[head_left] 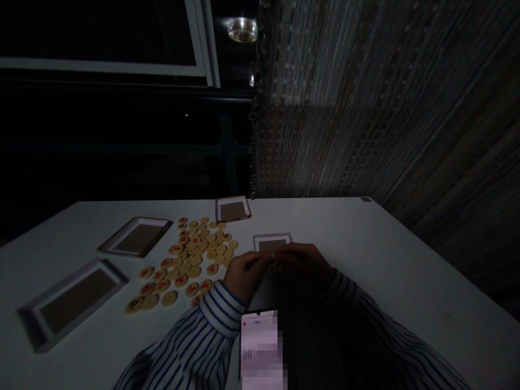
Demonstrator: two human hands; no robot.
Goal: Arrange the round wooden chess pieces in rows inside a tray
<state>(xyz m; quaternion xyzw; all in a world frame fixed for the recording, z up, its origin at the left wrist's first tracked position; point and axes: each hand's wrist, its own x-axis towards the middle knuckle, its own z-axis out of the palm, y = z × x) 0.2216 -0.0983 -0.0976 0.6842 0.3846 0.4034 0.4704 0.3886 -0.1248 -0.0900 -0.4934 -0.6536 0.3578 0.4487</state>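
Observation:
My left hand [246, 275] and my right hand [305, 264] meet over the middle of the white table, fingers bent toward each other. Between their fingertips are small round pieces [275, 264], dim and partly covered; they look like the wooden discs nearby. Just beyond my hands lies a small open box [273, 244], its near side hidden by them. To the left of my left hand, many round wooden discs [195, 259] are spread out, some with red or black characters, others plain. A lit phone [260, 346] lies between my striped sleeves.
On the left of the white table [345, 227] are an open white box part [77, 303] and a brown-edged tray [136, 236]. Another shallow tray [233, 209] sits at the far edge. A bead-like curtain [345, 97] hangs behind the table.

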